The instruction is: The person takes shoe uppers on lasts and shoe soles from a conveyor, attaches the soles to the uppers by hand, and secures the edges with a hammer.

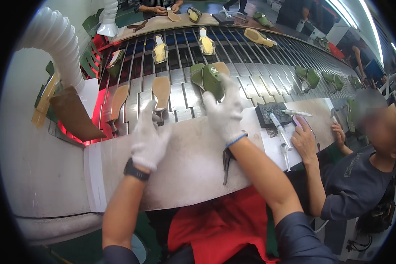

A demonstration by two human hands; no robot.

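My right hand (pixel 226 108), in a white knit glove, is at the near edge of the conveyor with thumb and fingers around a green shoe upper (pixel 212 79). The fingertips are partly hidden behind it. Part of a tan sole (pixel 221 67) shows just behind the upper. My left hand (pixel 149 136), gloved likewise, hovers over the table's far edge with its fingers apart and nothing in them. Beyond its fingertips a tan sole-shaped piece (pixel 161 90) lies on the conveyor, and a second tan sole (pixel 119 100) lies to its left.
The slatted metal conveyor (pixel 185 105) runs along the worktable (pixel 185 176). A black curved tool (pixel 226 165) lies by my right forearm. Syringes (pixel 279 125) and a dark block (pixel 268 113) sit at right, near a co-worker's hand (pixel 303 140). A white hose (pixel 57 39) hangs left.
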